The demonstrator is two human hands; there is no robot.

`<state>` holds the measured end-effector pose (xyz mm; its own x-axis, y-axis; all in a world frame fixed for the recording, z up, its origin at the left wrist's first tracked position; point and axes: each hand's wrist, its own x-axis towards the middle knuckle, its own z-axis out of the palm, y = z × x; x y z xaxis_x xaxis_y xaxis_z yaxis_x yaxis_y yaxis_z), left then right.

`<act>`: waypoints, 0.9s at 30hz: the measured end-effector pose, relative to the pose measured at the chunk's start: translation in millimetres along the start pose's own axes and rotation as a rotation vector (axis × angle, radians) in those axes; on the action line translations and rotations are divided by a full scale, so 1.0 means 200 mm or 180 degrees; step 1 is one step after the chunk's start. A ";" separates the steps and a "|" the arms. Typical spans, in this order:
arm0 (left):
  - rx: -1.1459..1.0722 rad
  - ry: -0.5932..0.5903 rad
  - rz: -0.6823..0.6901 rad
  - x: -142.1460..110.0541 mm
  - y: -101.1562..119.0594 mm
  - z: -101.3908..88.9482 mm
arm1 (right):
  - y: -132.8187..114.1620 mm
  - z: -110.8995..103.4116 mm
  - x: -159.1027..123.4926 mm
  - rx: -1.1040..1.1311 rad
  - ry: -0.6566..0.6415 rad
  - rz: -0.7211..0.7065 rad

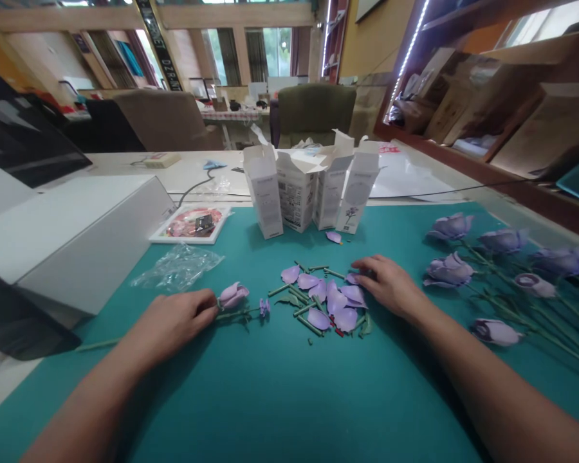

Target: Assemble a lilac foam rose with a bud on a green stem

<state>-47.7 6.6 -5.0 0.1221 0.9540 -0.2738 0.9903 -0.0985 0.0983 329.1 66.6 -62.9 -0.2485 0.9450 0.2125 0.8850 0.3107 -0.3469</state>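
On the teal mat point(280, 392), my left hand point(176, 321) is closed on the green stem of a partly built purple flower point(232, 296), whose bud lies just right of my fingers. A small purple piece point(264, 307) sits on the stem farther right. My right hand point(388, 283) rests with fingers curled on the right edge of a pile of loose purple petals and green stem pieces point(325, 302); whether it holds a piece I cannot make out.
Several finished purple flowers point(492, 270) lie at the right of the mat. Opened white cartons point(309, 186) stand at the mat's far edge, a lone petal point(334, 236) before them. A crumpled clear bag point(181, 265), a booklet point(192, 223) and a white box point(72, 238) are at the left.
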 end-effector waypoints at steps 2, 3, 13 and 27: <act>0.0003 -0.0071 -0.0005 -0.01 0.02 -0.02 | -0.09 0.00 0.02 0.0019 0.0134 -0.0250; -0.0005 -0.0071 -0.0004 -0.01 0.03 -0.02 | -0.15 0.00 0.04 0.0051 0.0114 -0.0476; -0.0078 0.0077 0.0058 0.00 0.01 0.01 | -0.67 0.18 0.19 -0.0285 -0.0772 -0.1628; 0.0003 0.0058 -0.0128 0.03 0.00 0.06 | -0.12 -0.11 0.08 0.0389 -0.0049 -0.0694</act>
<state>-45.5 9.6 -17.2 0.0808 0.9622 -0.2599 0.9944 -0.0601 0.0866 312.3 72.7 -30.9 -0.4352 0.8554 0.2809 0.7558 0.5166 -0.4024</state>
